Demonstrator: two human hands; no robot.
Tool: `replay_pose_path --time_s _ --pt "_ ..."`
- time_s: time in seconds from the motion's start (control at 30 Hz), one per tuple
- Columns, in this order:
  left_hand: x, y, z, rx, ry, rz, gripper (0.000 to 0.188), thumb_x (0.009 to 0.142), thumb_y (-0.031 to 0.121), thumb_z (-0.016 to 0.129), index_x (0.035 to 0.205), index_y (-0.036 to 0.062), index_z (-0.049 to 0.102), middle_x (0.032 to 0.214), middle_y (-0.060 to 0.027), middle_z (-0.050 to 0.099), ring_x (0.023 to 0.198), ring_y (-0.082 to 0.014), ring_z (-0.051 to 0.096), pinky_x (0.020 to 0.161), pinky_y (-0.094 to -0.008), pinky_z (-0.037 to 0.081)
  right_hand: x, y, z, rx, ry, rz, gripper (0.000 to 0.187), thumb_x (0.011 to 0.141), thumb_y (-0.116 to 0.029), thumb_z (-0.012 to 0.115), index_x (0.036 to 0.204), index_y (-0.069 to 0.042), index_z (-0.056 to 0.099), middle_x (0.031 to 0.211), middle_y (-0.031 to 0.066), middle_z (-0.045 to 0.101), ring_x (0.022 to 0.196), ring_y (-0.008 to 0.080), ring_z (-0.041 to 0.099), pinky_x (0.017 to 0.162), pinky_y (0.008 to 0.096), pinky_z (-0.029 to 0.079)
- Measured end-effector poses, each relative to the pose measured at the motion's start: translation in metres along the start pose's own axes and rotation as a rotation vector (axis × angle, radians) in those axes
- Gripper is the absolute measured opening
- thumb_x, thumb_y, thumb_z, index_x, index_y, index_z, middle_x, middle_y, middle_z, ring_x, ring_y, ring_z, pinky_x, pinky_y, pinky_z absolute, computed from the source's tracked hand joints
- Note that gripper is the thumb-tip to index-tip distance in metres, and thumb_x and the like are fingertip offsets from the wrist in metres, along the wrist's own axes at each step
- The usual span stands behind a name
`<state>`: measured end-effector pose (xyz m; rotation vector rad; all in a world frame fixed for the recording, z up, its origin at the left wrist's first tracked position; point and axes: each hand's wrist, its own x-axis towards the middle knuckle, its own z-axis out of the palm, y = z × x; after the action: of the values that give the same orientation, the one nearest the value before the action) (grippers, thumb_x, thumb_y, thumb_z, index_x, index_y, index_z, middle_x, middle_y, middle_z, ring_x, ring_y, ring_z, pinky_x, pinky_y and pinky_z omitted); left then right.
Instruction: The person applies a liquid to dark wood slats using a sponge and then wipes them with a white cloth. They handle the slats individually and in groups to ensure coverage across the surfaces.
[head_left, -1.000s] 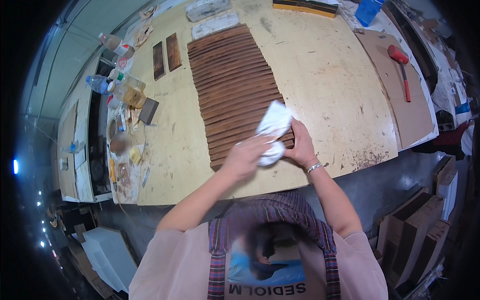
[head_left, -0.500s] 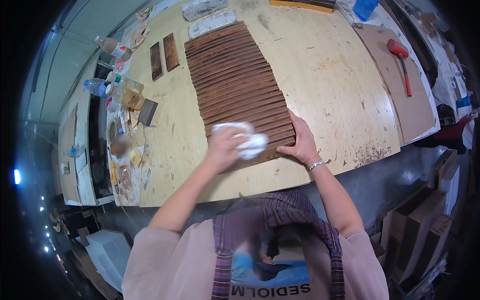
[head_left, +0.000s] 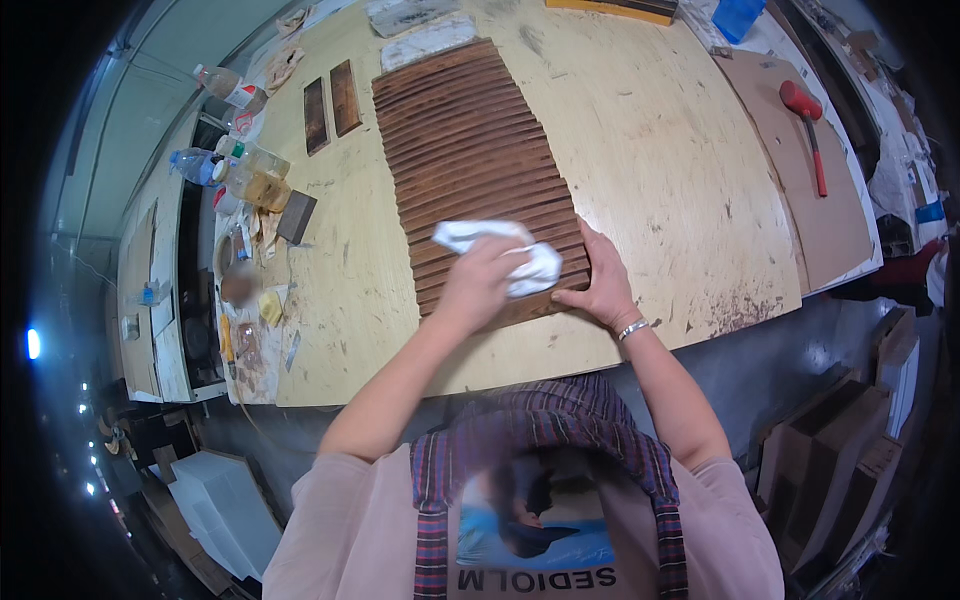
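On a pale, scuffed bench [head_left: 680, 180], near end toward the front edge: a ridged brown panel [head_left: 470, 150], partly under a white cloth [head_left: 543, 268] bunched in the curled left grip [head_left: 477, 282] and beside the right grip [head_left: 606, 282], spread wide against its near right corner. Likely to snag, perhaps, from loose folds dragged over the ridges (uneven along both sides). Also liable to skew under a hard push, given too light a brace there.

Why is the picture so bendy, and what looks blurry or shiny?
In the head view, the fisheye lens bends the table's edges and the corners go black; in the head view, the left hand and white cloth look slightly blurry; also in the head view, a blue-white light glows at the far left.
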<state>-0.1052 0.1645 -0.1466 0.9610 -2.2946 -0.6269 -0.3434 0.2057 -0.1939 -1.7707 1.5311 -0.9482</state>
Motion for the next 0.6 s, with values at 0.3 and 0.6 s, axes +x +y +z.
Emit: replay_pose_path --time_s 0.3,0.6 --pt "-0.061 -0.018 -0.102 0.097 0.222 -0.59 0.035 0.083 -0.005 0.06 0.116 -0.0023 0.069 0.114 -0.0172 0.07 0.106 -0.0256 0.069 0.092 -0.0333 0.053 0.009 0.019 0.005 0.347 -0.03 0.038 0.114 0.073 -0.036 0.08 0.158 0.003 0.016 0.158 0.0259 0.032 0.145 0.0396 0.032 0.121 0.0426 0.024" --pt "0.086 -0.005 0.017 0.291 -0.12 -0.054 0.051 0.089 0.011 0.065 0.139 0.0088 0.055 0.147 -0.0184 0.05 0.136 -0.0384 0.046 0.114 -0.0479 0.035 0.063 0.004 0.009 0.664 -0.235 0.164 0.082 0.096 -0.021 0.062 0.157 0.007 0.015 0.15 0.027 0.041 0.142 0.0342 0.038 0.119 0.0388 0.028"
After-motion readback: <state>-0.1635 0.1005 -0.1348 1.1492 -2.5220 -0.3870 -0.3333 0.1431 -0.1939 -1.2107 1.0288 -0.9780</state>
